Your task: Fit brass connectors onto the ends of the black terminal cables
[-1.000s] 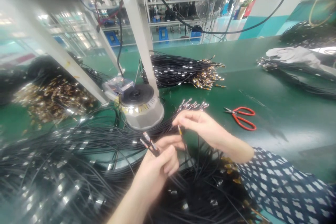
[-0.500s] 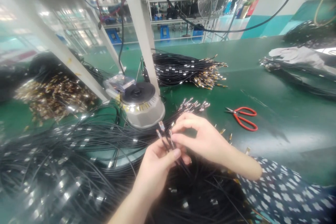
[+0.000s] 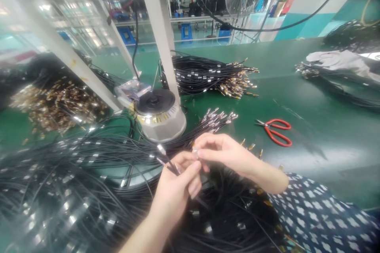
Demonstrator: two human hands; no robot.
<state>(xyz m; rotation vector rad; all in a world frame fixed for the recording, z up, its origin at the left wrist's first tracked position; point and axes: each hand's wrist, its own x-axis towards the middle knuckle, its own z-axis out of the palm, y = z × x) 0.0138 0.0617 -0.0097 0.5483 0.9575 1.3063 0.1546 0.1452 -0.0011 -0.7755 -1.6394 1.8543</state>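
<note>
My left hand [image 3: 177, 184] is closed round a few black cables [image 3: 171, 166]. Their metal plugs [image 3: 161, 149] stick out past its fingers to the upper left. Close beside it, my right hand [image 3: 222, 151] pinches a small silvery cable end [image 3: 195, 151] between thumb and fingers. The fingertips of both hands nearly meet there, and part of that end is hidden. Under the hands spreads a large dark heap of cables [image 3: 208, 213]. Just beyond the right hand, a bundle of cables with silvery plugs [image 3: 218, 118] lies on the green bench [image 3: 311, 138].
Red-handled snips [image 3: 277, 131] lie to the right. A grey round-topped device [image 3: 160, 124] stands beside a white post [image 3: 160, 27]. Further cable bundles lie at the back [image 3: 208, 75], left [image 3: 62, 106] and right [image 3: 335, 83]. A patterned sleeve [image 3: 320, 213] shows at lower right.
The plugs in my left hand have swung to the left and down. My right fingertips now pinch one cable end apart from the others. The view has shifted slightly.
</note>
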